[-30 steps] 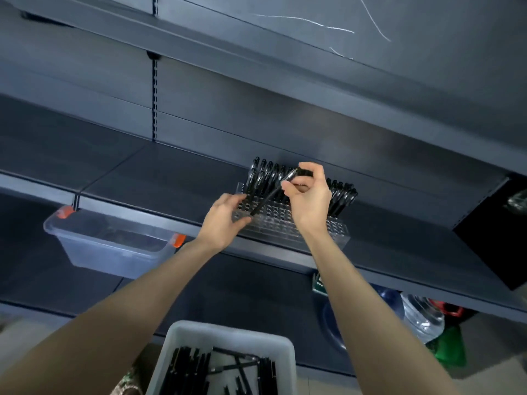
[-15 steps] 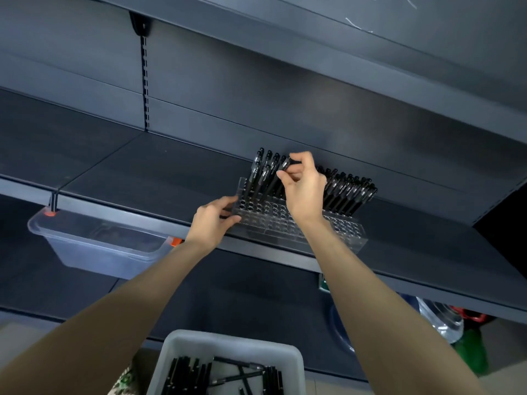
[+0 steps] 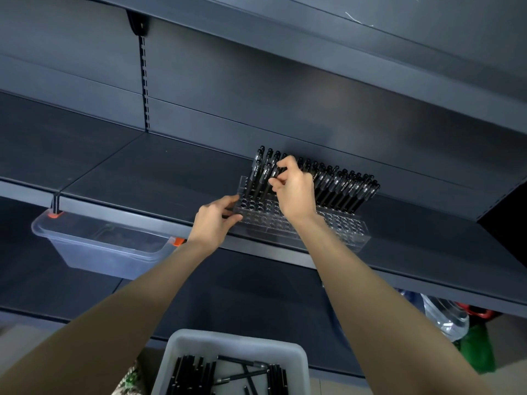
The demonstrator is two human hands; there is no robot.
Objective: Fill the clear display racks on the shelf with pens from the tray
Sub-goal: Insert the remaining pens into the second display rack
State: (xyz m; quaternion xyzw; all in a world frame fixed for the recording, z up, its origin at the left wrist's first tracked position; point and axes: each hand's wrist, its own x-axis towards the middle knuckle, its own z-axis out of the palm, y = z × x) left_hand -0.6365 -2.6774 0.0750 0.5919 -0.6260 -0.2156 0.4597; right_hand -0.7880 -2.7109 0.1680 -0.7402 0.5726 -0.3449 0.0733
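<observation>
A clear display rack [image 3: 346, 233] with rows of round holes stands on the dark shelf [image 3: 148, 178] near its front edge. Several black pens [image 3: 345, 186] stand in its back rows. My right hand [image 3: 295, 192] pinches the top of one black pen [image 3: 269, 182] standing in the rack's left part. My left hand [image 3: 215, 220] grips the rack's left front corner. A white tray [image 3: 205, 342] with several loose black pens [image 3: 194, 374] sits below, at the bottom edge of the view.
A clear plastic bin [image 3: 99, 246] with orange clips sits on the lower shelf at the left. Plastic bags and a green object [image 3: 476, 352] lie at the lower right. Another shelf board [image 3: 313, 38] hangs overhead.
My right hand has brought the tilted pen upright and down into a hole in the rack's left part. My left hand stayed at the rack's corner. The view shifted upward.
</observation>
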